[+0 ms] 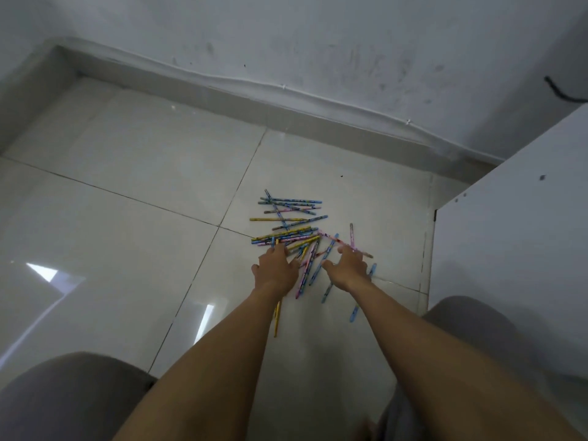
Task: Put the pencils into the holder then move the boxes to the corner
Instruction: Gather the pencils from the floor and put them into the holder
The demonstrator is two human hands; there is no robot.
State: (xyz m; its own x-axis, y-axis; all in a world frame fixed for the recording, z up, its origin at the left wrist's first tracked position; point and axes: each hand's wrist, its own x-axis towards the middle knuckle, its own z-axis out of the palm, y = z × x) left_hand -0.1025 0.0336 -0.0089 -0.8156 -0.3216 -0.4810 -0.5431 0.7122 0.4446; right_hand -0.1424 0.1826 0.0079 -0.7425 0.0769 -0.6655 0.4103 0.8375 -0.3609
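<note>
The pencils [288,232] lie loose on the pale tiled floor [143,192], a scattered heap of thin sticks in blue, yellow and pink patterned wraps. At the far end several lie roughly parallel, running left to right, with one blue pencil crossing them at a slant. Toward the near side they fan out and point more toward the viewer, overlapping one another. One yellow pencil [277,316] lies apart at the near left, pointing near to far; a few light blue ones [354,313] sit off to the near right.
</note>
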